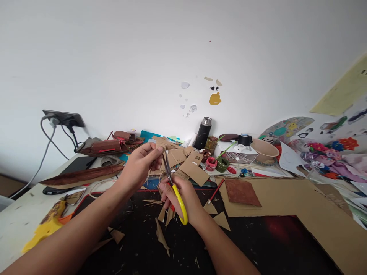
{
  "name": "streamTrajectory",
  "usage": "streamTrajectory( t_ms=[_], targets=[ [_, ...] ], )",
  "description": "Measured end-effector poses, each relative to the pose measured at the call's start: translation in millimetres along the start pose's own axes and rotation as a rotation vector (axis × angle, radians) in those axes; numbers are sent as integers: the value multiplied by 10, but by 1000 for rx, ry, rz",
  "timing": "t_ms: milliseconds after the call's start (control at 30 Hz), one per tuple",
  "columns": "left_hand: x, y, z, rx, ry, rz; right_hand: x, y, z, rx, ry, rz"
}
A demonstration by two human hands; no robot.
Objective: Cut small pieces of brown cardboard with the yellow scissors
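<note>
Left hand [145,160]: my thumb and fingers pinch what looks like a small cardboard bit [163,146], raised before the cardboard pile [195,172].
Right hand [185,196]: my fingers wrap round yellow-handled scissors [177,194], blades just beside that bit.
Scraps [161,235]: strewn across the dark mat [134,246], a sign that much cutting is done.
Cardboard bit: trimming seems unfinished; how much remains, I cannot tell.
</note>
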State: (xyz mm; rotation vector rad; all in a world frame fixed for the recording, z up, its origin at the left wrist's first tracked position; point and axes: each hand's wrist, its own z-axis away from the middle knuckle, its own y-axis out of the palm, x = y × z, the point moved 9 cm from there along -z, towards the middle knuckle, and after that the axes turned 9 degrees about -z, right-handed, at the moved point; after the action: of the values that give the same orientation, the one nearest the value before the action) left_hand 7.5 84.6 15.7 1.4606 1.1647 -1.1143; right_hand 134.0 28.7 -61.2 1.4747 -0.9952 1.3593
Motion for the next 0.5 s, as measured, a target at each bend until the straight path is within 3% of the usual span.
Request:
streamTrajectory(
  t_ms=[500],
  targets=[
    [49,70,36,55,3,-30,25,-13,10,-22,-19,-34]
  ],
)
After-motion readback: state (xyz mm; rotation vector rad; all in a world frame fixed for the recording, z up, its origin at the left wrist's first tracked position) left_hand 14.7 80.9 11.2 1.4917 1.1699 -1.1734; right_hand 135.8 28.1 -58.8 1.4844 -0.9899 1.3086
